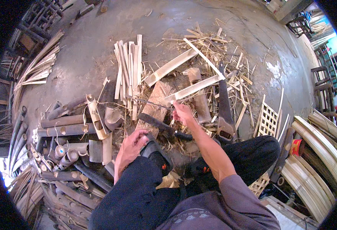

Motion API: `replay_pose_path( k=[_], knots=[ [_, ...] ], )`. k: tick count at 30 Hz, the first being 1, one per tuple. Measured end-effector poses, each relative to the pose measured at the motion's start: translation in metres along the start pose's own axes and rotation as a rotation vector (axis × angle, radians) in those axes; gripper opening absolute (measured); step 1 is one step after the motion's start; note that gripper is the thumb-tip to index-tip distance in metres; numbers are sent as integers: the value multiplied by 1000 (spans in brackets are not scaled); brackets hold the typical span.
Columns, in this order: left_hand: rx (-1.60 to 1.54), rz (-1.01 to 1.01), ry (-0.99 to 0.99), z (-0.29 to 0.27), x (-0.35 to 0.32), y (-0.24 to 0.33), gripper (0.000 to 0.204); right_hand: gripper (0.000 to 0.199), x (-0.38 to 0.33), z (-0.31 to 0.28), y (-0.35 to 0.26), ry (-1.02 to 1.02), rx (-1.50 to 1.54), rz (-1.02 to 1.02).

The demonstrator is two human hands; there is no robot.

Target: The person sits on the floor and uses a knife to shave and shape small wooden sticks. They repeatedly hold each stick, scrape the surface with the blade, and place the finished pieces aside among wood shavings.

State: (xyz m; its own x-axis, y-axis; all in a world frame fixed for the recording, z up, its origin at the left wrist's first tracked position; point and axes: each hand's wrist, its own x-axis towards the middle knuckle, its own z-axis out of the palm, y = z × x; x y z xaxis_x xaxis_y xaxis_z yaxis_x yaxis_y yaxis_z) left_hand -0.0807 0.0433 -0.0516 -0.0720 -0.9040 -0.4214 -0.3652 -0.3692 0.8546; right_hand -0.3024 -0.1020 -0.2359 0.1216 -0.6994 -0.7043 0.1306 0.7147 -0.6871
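Note:
My right hand (183,114) is closed at the inner end of a thin, dark, blade-like tool (149,102), which points left over the wooden block (157,96); its grip is hidden by my fingers. Just above the fingertips lies the near end of a split bamboo piece (195,88); whether they touch it I cannot tell. My left hand (132,145) rests against my dark shoe (150,146), its fingers loosely bent, with nothing seen in them. Between the hands, a long dark tool (155,122) with a black handle (183,136) lies across the block.
A handsaw (225,111) lies right of my right hand, amid shavings (235,82). Beyond the block are bamboo slats (128,69) and another split piece (172,68). Bamboo tubes (67,130) pile up at left. A woven lattice (268,119) and bundled strips (308,184) stand at right.

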Motion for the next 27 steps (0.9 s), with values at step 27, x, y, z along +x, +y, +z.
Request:
replay_pose_path(
  k=[27],
  knots=[
    [133, -46, 125, -12, 21, -58, 29, 19, 96, -211, -146, 574, -1679, -743]
  ],
)
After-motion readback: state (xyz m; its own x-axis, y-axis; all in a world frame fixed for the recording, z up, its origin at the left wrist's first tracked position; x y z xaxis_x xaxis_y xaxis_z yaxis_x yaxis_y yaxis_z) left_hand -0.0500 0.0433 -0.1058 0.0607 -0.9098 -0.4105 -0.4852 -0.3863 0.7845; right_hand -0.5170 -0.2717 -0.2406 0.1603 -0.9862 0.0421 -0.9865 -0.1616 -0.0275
